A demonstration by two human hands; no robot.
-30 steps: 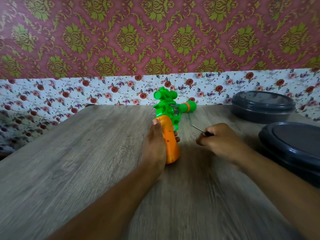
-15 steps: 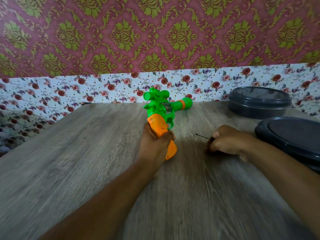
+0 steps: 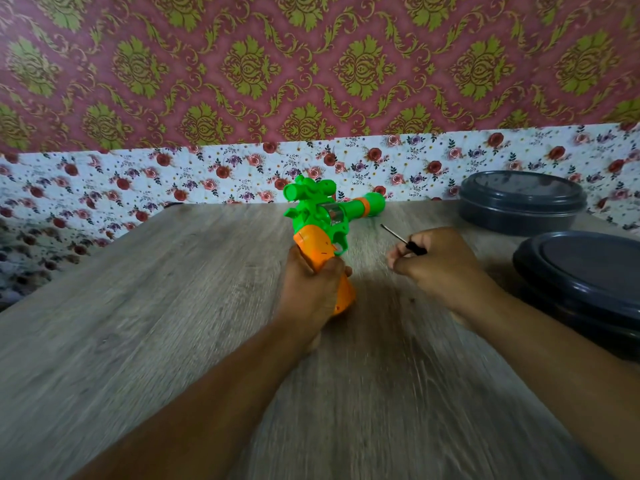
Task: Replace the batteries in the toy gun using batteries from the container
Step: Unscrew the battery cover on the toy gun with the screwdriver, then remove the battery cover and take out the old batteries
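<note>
- The green plastic toy gun with an orange grip point(image 3: 320, 220) stands near the middle of the grey wood-grain table point(image 3: 138, 323), its barrel pointing toward 2 o'clock, its orange-banded muzzle near the table's far edge.
- The left hand point(image 3: 311, 289) wraps its fingers round the orange grip, holding the gun up off the tabletop.
- At 3 o'clock of the gun, just beside it, the right hand point(image 3: 440, 261) is curled round a small black-handled screwdriver point(image 3: 405, 239); its thin metal shaft points toward 10 o'clock, tip apart from the gun.
- At 2 o'clock, a round dark grey lidded plastic container point(image 3: 519, 202) sits by the floral wall.
- At 4 o'clock, a second, nearer dark grey round lidded container point(image 3: 585, 271) is partly cut off by the frame.
</note>
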